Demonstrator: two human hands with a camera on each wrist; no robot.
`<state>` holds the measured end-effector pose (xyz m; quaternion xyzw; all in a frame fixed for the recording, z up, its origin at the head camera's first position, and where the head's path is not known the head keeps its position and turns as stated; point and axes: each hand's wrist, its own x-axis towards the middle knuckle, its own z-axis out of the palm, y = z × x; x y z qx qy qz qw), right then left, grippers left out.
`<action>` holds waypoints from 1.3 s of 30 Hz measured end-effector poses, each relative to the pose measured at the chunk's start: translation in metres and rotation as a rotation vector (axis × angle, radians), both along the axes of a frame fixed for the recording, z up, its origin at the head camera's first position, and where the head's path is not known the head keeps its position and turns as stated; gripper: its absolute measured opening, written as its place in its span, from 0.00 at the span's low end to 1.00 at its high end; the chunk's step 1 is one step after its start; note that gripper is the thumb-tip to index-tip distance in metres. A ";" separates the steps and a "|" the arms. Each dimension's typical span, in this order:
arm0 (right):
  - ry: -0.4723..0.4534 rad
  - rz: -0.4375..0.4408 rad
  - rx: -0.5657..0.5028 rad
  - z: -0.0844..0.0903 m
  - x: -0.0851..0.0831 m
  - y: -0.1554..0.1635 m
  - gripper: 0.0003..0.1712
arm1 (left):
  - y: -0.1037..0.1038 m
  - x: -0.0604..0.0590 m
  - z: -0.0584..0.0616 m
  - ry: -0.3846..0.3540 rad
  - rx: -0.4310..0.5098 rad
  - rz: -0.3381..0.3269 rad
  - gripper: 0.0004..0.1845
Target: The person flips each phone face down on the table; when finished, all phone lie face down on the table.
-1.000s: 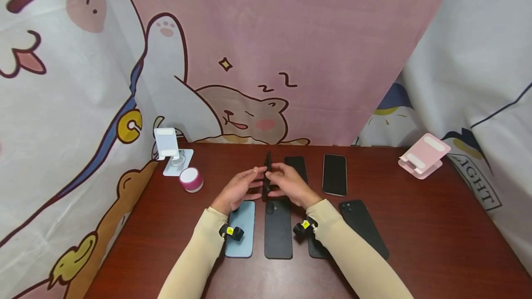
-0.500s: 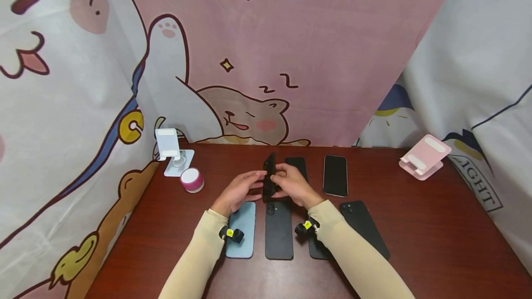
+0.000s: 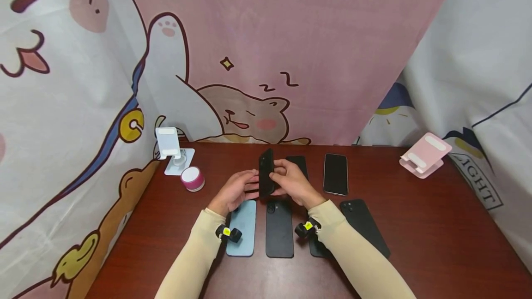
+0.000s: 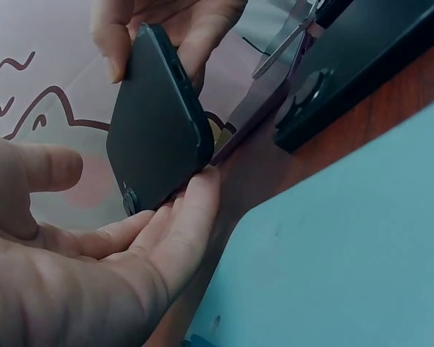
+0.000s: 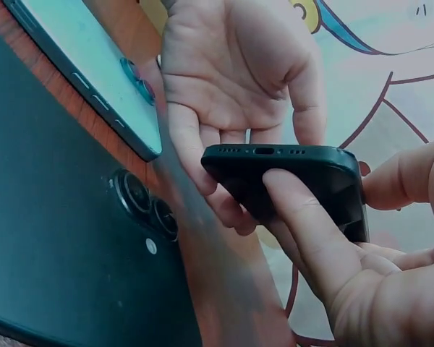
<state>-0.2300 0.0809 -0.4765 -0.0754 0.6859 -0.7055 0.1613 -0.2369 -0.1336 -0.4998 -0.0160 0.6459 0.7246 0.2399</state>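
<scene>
The right hand pinches a slim, matte-black rectangular phone, raised against the loosely extended fingers of the left hand: apparently a turning step, next needing a steady pinch.

Phone between hands; left stand, right stand well apart on table.

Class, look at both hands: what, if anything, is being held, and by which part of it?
A black phone: the right hand grips it near the charging-port end; the left hand touches the camera end.
</scene>
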 end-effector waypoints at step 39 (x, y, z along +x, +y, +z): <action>0.003 -0.091 0.250 -0.027 -0.014 -0.005 0.35 | -0.005 -0.009 0.006 0.100 -0.242 0.035 0.33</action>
